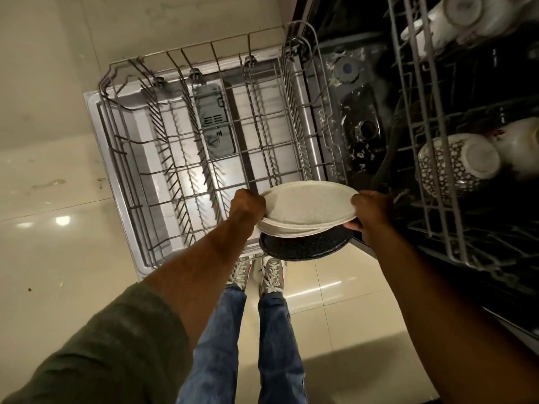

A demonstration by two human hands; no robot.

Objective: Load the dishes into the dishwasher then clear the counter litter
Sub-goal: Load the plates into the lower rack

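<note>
I hold a small stack of plates above the near edge of the pulled-out lower rack (186,158). A cream plate (309,205) lies on top, with another cream rim just under it and a black speckled plate (306,246) at the bottom. My left hand (248,205) grips the stack's left rim. My right hand (370,211) grips its right rim, fingers under the plates. The lower rack holds no dishes. It rests over the open dishwasher door (116,176).
The upper rack (431,141) juts out at the right with a patterned mug (455,164) and white cups (455,16) upside down in it. The dark tub floor (358,123) shows food bits. My feet (256,272) stand on the glossy tile floor by the door.
</note>
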